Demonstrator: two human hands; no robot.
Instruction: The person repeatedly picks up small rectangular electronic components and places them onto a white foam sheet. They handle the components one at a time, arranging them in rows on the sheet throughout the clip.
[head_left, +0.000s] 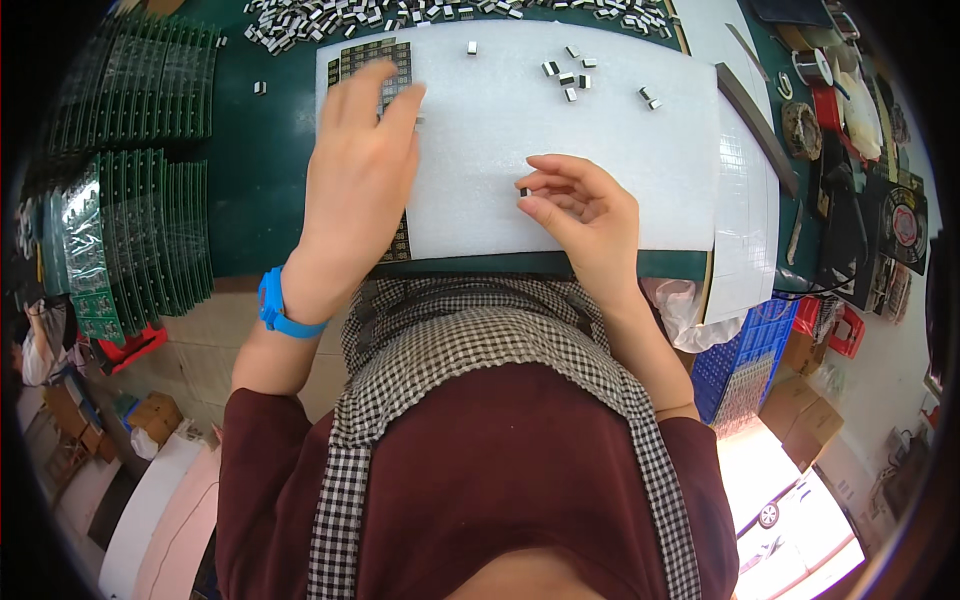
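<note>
We take the white foam sheet [600, 170] as our landmark. Our left hand [360, 170] lies flat over the sheet's left edge, fingers spread and relaxed, gripping nothing, pressing down on the dark panel of small boards [375, 55] that runs along that edge; most of the panel is hidden under the palm. Our right hand [585, 205] hovers over the sheet's lower middle, thumb and forefinger pinched on one tiny dark-and-white component [523, 190], with the other fingers curled loosely. A few loose components [570, 80] are scattered near the sheet's upper right, apart from both hands, and a long heap of the same parts [450, 12] lies on the green table just beyond the sheet's top edge. Left of the sheet stand rows of green circuit boards [140, 230], well apart from our hands. We judge the main risk to be the pinched part: it is very small, so a slight slackening of the grip could drop it onto the foam, where it may bounce or roll off toward our lap. The left hand could also nudge the panel askew if its pressure shifts, and we cannot tell from here which way round the part is held.
</note>
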